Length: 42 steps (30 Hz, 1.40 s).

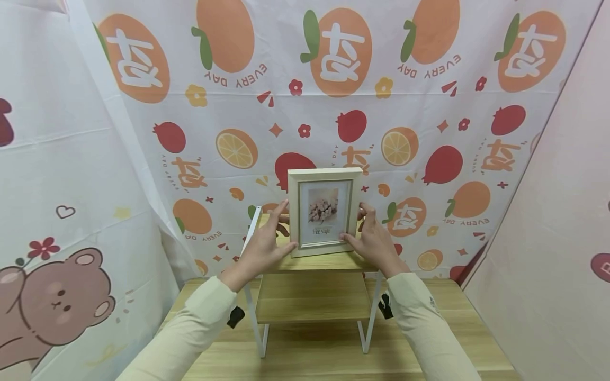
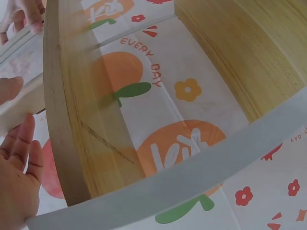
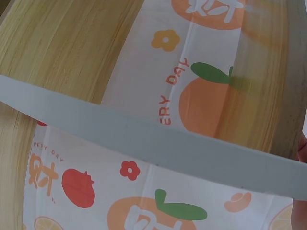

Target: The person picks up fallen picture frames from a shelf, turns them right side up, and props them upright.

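A cream picture frame with a flower print stands upright on the top board of a small wooden rack. My left hand lies against its left edge with straight fingers, thumb at the lower front corner. My right hand holds the right edge, thumb on the front and fingers curled behind. The left wrist view has the left hand beside the frame, with the right hand's fingertips at the top. The right wrist view catches only a sliver of the right hand.
The rack has white metal legs and a lower board, and it stands on a wooden table. A fruit-print cloth hangs close behind, with cloth walls left and right. A white rail crosses the right wrist view.
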Each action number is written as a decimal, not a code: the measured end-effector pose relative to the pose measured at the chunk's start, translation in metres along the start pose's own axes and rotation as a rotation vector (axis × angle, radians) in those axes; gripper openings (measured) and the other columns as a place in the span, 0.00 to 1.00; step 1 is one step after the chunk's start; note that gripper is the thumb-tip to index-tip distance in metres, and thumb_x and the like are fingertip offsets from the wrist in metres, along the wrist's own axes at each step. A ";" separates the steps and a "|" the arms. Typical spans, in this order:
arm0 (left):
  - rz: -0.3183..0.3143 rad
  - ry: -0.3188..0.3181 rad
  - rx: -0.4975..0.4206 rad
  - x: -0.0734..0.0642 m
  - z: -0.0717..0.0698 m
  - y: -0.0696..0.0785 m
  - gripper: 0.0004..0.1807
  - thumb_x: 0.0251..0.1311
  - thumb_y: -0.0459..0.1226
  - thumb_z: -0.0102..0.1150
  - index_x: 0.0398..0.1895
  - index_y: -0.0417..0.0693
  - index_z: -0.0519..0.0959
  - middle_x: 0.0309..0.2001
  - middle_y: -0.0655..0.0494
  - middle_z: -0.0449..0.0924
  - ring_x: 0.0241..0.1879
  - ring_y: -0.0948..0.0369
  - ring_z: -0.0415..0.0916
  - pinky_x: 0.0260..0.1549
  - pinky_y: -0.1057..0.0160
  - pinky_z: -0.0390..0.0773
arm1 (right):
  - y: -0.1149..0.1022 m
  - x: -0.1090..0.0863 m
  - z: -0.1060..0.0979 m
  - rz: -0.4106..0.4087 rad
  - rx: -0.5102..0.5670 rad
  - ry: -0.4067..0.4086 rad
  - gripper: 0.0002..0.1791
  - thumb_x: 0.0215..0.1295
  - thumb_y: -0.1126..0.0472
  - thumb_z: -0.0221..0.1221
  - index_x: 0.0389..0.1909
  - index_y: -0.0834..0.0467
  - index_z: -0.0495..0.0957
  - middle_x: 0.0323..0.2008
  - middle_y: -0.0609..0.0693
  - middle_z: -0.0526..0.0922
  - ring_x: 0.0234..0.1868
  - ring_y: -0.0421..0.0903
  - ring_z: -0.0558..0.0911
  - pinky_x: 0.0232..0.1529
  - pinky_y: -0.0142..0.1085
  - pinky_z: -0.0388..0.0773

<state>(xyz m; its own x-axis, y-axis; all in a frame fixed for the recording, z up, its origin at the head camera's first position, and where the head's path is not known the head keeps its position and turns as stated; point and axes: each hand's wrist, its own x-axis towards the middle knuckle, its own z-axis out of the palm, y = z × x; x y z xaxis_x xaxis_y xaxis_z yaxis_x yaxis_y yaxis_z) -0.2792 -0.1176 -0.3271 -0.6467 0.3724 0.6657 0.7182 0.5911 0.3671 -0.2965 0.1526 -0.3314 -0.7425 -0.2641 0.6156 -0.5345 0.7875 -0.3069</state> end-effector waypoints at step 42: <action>0.058 0.061 0.007 -0.017 0.010 0.004 0.51 0.50 0.23 0.67 0.75 0.48 0.48 0.46 0.41 0.79 0.35 0.55 0.81 0.28 0.64 0.77 | 0.003 0.000 0.000 0.004 0.005 0.001 0.40 0.67 0.56 0.59 0.68 0.65 0.45 0.52 0.61 0.71 0.34 0.50 0.78 0.27 0.38 0.72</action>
<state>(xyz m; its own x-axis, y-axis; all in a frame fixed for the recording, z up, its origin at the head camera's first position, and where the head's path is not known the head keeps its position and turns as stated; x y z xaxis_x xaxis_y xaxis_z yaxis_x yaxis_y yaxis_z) -0.2676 -0.1147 -0.3433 -0.5873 0.3616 0.7241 0.7517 0.5752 0.3225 -0.2978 0.1550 -0.3322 -0.7443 -0.2604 0.6150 -0.5337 0.7856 -0.3132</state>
